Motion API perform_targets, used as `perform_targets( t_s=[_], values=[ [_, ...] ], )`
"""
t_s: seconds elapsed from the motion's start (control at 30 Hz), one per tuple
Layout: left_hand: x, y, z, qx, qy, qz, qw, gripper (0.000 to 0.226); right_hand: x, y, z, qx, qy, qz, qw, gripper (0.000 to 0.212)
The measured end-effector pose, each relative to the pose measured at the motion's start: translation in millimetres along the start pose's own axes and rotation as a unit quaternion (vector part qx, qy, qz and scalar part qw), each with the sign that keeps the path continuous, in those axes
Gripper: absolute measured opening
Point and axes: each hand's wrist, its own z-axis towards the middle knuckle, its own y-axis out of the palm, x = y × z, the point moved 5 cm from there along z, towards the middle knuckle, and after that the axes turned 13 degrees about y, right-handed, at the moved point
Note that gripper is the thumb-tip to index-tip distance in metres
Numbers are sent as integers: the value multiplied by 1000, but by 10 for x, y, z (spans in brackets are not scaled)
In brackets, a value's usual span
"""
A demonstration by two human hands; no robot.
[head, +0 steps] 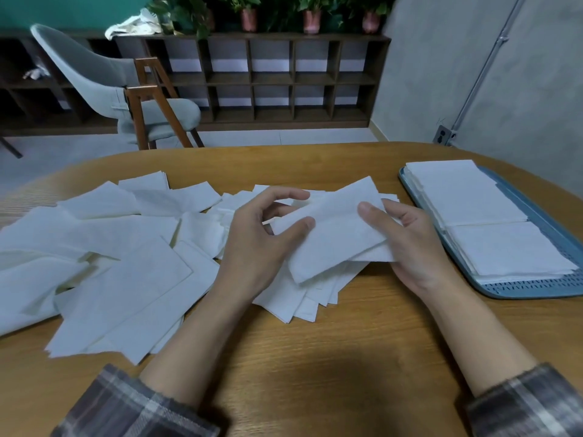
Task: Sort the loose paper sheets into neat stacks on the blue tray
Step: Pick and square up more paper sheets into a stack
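The blue perforated plastic tray [530, 287] is cut by the right edge; the scattered white paper sheets [126, 279] by the left edge.

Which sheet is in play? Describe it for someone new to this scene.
On the wooden table, between the scattered pile at left and the blue tray at right, are the left hand and right hand. The sheet is pinched between them, raised while its neighbours lie flat.
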Motion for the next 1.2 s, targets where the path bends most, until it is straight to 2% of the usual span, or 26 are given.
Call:
perform_targets(
  t_s=[0.1, 0.2, 0.37, 0.63, 0.73, 0.8, 0.9, 0.97, 1.03, 1.1, 1.2],
  values=[
    [17, -22, 15, -3, -3, 4, 1000, 26, 26, 52, -10, -55, 35, 4, 998, 30],
    [-3, -28, 24, -19, -10, 10, 1000, 29, 54, 95, -23, -93, 53, 0, 994, 27],
    [-29, -10, 22, -42, -7, 26, 999, 29, 51, 113, -38, -95, 60, -2, 994, 35],
    [-59, -5, 23, -42, -7, 23, 999, 27, 25, 132, -59, -51, 50, -34, 997, 24],
    [-86, -21, 12, -19, 11, 84, 996, 24, 7, 119, -61, -58, 20, -23, 998, 18],
    [-55, -21, 9, -16, 13, 103, 995, 28, -28, 111, -64, -89, 8, 24, 996, 16],
    [18, 33, -4, -48, -22, -20, 998, 33, -59, 93, -56, -125, 3, 82, 989, 34],
    [43, 67, -17, -62, -38, -71, 995, 34, -37, 61, -22, -70, -24, 31, 997, 48],
    [1, 54, -15, -44, -36, -51, 997, 35, -25, 54, 0, -20, -46, -25, 998, 56],
    [-55, 23, -3, -18, -26, 0, 1000, 36, -9, 65, -2, -43, -49, -28, 998, 51],
    [-108, 3, -4, 8, -9, 42, 999, 38, -21, 74, -11, -56, -60, -94, 992, 21]
  ],
)
